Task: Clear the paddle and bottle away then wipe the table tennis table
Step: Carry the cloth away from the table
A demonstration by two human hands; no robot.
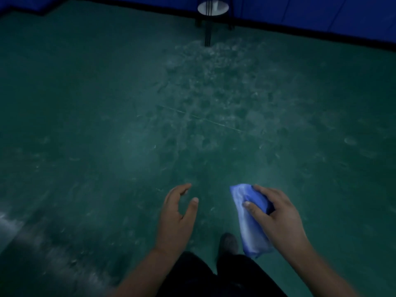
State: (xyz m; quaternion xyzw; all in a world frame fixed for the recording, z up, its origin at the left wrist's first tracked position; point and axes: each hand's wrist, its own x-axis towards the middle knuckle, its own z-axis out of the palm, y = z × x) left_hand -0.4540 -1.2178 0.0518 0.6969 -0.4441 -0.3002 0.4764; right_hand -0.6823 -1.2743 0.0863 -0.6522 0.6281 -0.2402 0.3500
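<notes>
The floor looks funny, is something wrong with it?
Yes. The green floor has a big patch of pale, dusty scuff marks in the middle, plus a thin light scratch line. The right hand grips a blue cloth; nothing looks spilled.

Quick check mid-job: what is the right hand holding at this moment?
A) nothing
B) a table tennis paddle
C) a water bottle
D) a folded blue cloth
D: the right hand grips a folded blue cloth, while the left hand is open and holds nothing.
</notes>
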